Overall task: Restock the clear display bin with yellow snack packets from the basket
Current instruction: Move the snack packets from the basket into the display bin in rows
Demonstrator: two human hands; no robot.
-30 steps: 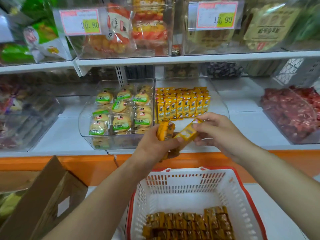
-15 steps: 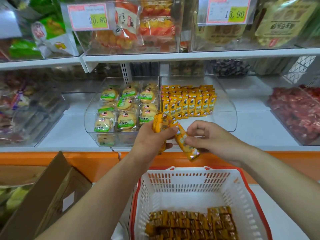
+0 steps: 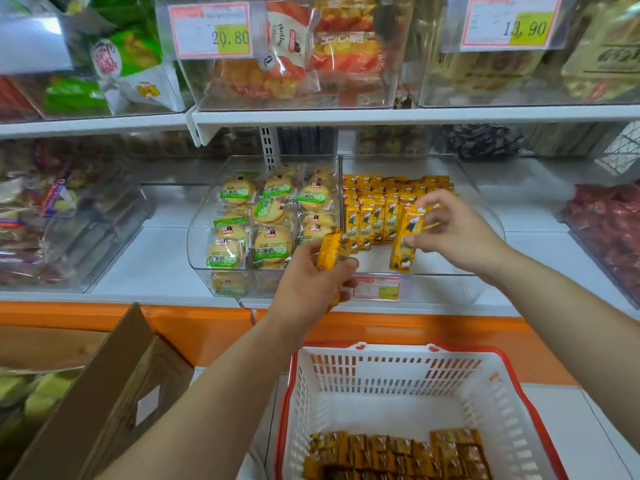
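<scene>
My right hand (image 3: 457, 233) pinches one upright yellow snack packet (image 3: 408, 237) over the front of the clear display bin (image 3: 485, 216), just right of the rows of yellow packets (image 3: 381, 209) standing inside. My left hand (image 3: 311, 282) is shut around a small bundle of yellow packets (image 3: 330, 251) in front of the bin's left edge. Below, the white basket with a red rim (image 3: 398, 382) holds several more packets (image 3: 398, 455) along its near side.
A neighbouring clear bin (image 3: 204, 244) of green-labelled round cakes sits left of the display bin. An open cardboard box (image 3: 104, 403) stands at lower left. Bins with price tags fill the upper shelf (image 3: 381, 116); a bin of red sweets (image 3: 606, 230) is at right.
My right hand has pulled one packet from the left hand's bundle, turned it upright and carried it up into the bin. The left hand stayed near the bin's front.
</scene>
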